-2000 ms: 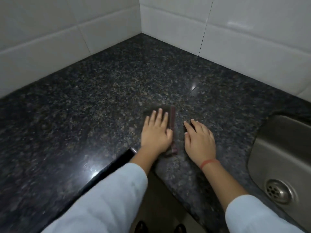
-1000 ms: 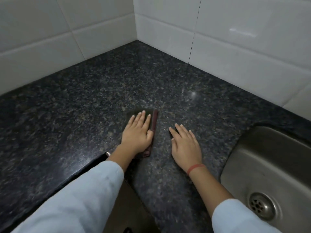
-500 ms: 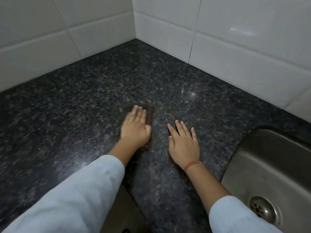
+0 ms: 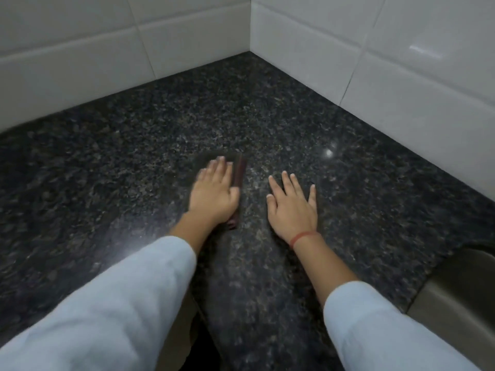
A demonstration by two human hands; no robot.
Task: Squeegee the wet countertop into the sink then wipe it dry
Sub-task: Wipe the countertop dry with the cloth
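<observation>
The dark cloth lies flat on the table, near the inner corner, pinned under the left hand; a reddish-brown strip runs along its right edge, from past the fingertips back to the heel of the palm (a hem or a fold, too blurred to tell). It looks thin, soft and light, so it should slide easily under a flat palm and bunch if pushed from one end; pressing down across its middle seems the better hold. The left hand lies flat on it, fingers together. The right hand rests just beside it, fingers spread, palm flat on bare stone, holding nothing. The table is polished dark speckled granite, glossy with glare spots, probably slick where wet. White wall tiles close the corner, and the steel sink sits at the right edge, well apart from the cloth.
</observation>
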